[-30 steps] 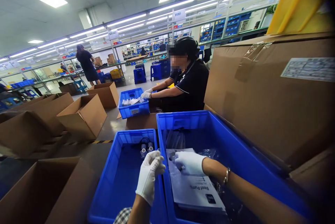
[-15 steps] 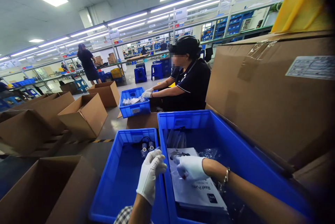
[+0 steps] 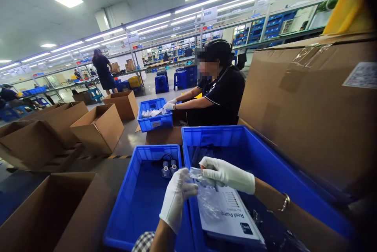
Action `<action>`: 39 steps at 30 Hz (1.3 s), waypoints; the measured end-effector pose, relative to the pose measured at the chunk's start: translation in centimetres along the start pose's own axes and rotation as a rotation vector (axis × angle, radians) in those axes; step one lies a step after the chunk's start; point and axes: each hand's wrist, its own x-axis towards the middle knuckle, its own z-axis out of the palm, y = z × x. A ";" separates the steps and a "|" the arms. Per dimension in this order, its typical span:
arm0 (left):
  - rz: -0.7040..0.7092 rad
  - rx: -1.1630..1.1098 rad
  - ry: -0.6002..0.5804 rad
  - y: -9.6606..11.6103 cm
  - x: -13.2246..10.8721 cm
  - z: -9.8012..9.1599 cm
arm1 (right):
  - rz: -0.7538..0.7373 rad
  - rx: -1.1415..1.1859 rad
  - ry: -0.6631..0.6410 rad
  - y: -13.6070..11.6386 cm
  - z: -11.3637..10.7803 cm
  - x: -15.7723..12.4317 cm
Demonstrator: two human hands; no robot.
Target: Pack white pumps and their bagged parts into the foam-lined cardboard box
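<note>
My left hand, in a white glove, and my right hand, also gloved, both pinch a clear plastic bag that hangs between them. They are above the wall shared by two blue bins. Under the bag lies a white "Reel Pump" booklet in the large blue bin. The smaller blue bin on the left holds small white cylindrical parts with a black cable at its far end.
Open cardboard boxes stand at the left and further back. A big sealed carton rises on the right. A seated co-worker in black reaches gloved hands into another blue bin. Another person stands far off.
My right hand has risen from the booklet and pulled up the clear bag; my left hand now grips the bag's other edge. The view has shifted slightly.
</note>
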 end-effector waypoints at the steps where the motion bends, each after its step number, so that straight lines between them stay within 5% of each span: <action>1: -0.013 -0.009 -0.020 -0.1 0.1 0.1 | 0.001 0.006 0.017 -0.1 0.5 0.1; 5: -0.009 0.045 -0.093 -0.1 0.1 0.4 | -0.012 0.020 0.034 -0.3 2.2 0.1; 10: 0.115 0.150 -0.005 0.2 -0.1 0.1 | 0.000 -0.018 0.020 1.0 2.0 0.8; 15: 0.186 0.155 0.081 0.3 -0.2 -0.5 | 0.148 -0.699 0.271 4.5 -0.6 2.4; 20: 0.168 0.116 0.080 0.2 0.0 -0.8 | 0.189 -0.938 0.138 6.6 -0.5 3.1; 24: 0.152 0.082 0.099 0.3 0.2 -1.0 | 0.178 -1.036 0.039 7.0 0.6 3.0; 39: 0.107 -0.018 0.117 0.4 0.4 -1.2 | 0.298 -1.029 0.117 9.3 -1.4 3.4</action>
